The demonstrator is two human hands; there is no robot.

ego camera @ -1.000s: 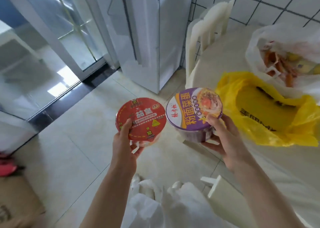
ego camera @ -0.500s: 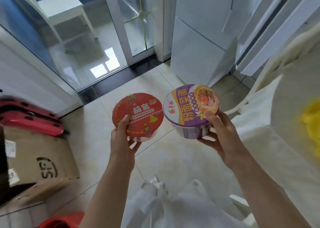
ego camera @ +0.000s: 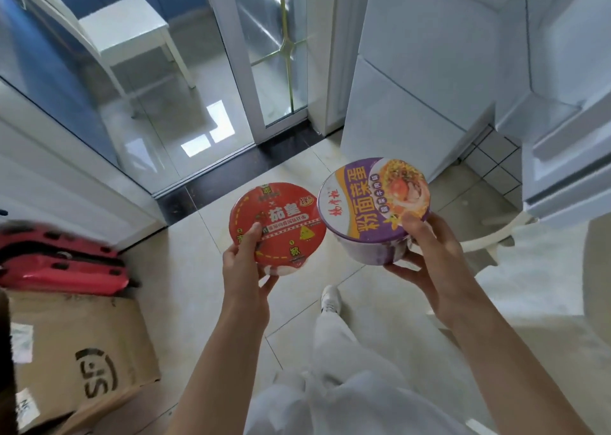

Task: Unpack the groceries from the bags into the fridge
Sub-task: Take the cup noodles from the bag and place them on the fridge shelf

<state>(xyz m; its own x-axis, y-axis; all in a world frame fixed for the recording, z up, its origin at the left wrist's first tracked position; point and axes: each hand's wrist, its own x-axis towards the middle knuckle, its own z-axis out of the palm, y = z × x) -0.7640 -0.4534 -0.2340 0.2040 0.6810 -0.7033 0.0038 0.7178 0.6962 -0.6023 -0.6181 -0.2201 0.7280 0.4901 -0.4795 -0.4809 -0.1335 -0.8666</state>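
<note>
My left hand (ego camera: pixel 246 269) grips a red instant-noodle bowl (ego camera: pixel 281 224) by its near rim, lid facing me. A purple instant-noodle bowl (ego camera: pixel 370 203) rests in my right hand (ego camera: pixel 426 259), thumb on the lid and fingers under the base. Both bowls hover side by side above the tiled floor, in front of the white fridge (ego camera: pixel 423 71), whose doors look closed. The grocery bags are out of view.
A glass sliding door (ego camera: pixel 185 80) stands ahead left with a dark threshold. Red flat items (ego camera: pixel 62 266) and a cardboard box (ego camera: pixel 76 352) lie on the floor at left. A white chair (ego camera: pixel 489 236) and table edge (ego camera: pixel 598 269) are at right. My leg and shoe (ego camera: pixel 330 299) show below.
My view has swung left, away from the table and bags, toward the fridge and glass door. Both hands keep holding their bowls, now closer to the fridge.
</note>
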